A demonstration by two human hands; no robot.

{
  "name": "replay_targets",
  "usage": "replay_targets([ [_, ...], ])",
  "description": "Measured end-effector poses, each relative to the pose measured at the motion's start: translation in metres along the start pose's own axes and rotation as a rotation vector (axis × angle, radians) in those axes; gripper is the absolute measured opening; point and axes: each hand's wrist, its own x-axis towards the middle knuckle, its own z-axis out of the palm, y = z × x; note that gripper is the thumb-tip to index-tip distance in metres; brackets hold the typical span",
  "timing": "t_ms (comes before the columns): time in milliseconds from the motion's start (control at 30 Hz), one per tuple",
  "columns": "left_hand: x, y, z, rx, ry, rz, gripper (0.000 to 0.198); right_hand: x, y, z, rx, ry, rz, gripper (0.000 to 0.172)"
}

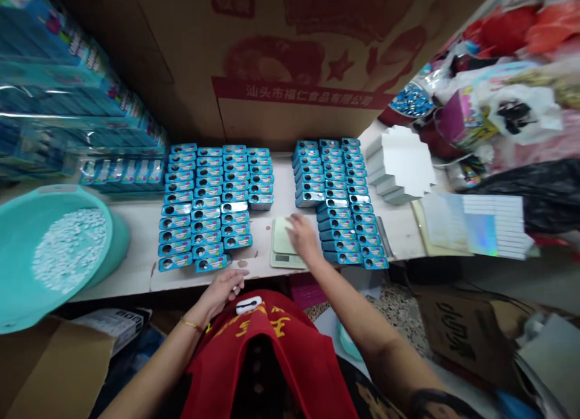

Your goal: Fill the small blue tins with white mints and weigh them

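My right hand point(302, 234) is over a small pale-green digital scale point(281, 250) on the table. Its fingers are smeared by motion, so what they hold, if anything, does not show. At the table's front edge my left hand point(225, 289) has its fingers curled together, with a tiny whitish spot by the fingertips that I cannot make out. Left of the scale stand several rows of small blue boxes point(206, 216), packed upright with dark round openings. More blue boxes point(339, 213) stand in rows to its right.
A turquoise basin point(115, 240) holding small white pieces is at the left. Wrapped blue boxes point(104, 110) are stacked behind it. White flat cartons point(403, 162) and sheets point(493, 216) lie at the right. A large cardboard box point(190, 98) walls off the back.
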Motion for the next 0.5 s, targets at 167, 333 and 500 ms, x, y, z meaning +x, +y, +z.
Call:
replay_targets([
  [167,-0.014,0.017,0.006,-0.173,-0.026,0.011,0.030,0.044,0.074,-0.040,-0.401,-0.032,0.133,0.027],
  [333,-0.028,0.030,0.014,-0.361,-0.036,-0.010,0.021,0.066,0.080,-0.034,-0.525,-0.119,-0.031,0.023],
  [500,-0.032,0.037,0.016,-0.468,-0.029,-0.014,0.016,0.038,0.043,-0.065,-0.484,-0.094,-0.254,0.023],
])
